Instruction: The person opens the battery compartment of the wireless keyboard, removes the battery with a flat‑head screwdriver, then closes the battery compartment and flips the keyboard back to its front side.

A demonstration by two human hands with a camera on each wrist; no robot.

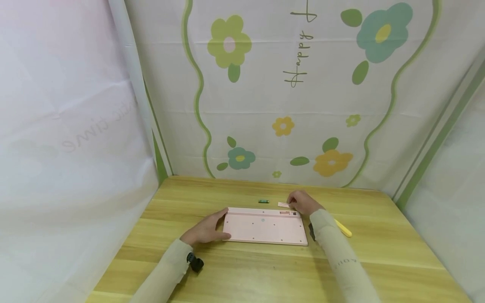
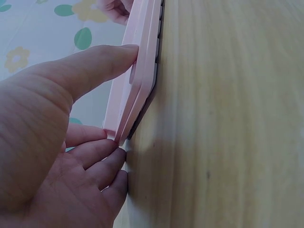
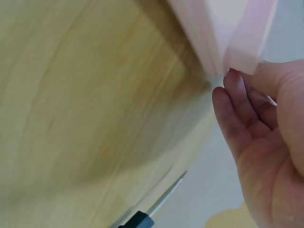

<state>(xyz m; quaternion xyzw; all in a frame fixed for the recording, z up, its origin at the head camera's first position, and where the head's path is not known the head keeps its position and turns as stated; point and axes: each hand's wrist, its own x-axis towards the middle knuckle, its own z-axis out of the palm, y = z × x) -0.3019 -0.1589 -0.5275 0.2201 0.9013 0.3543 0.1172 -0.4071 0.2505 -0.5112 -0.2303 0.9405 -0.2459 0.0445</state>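
Observation:
A pink keyboard (image 1: 261, 227) lies face down on the wooden table, its dark keys showing along the underside in the left wrist view. Near its far right corner, the battery compartment (image 1: 285, 213) is uncovered. My left hand (image 1: 206, 229) holds the keyboard's left end, thumb (image 2: 109, 61) on its edge and fingertips at the corner. Just beyond the far right edge, my right hand (image 1: 303, 203) pinches a small pale pink cover (image 1: 283, 205); its fingers partly hide it. A green battery (image 1: 263, 201) rests on the table left of the cover.
A screwdriver with a yellow handle (image 1: 342, 228) lies right of the keyboard, partly behind the right forearm; its metal shaft (image 3: 166, 195) shows in the right wrist view. Flower-printed cloth (image 1: 261, 97) hangs along the table's far edge (image 1: 227, 181), with more cloth at both sides.

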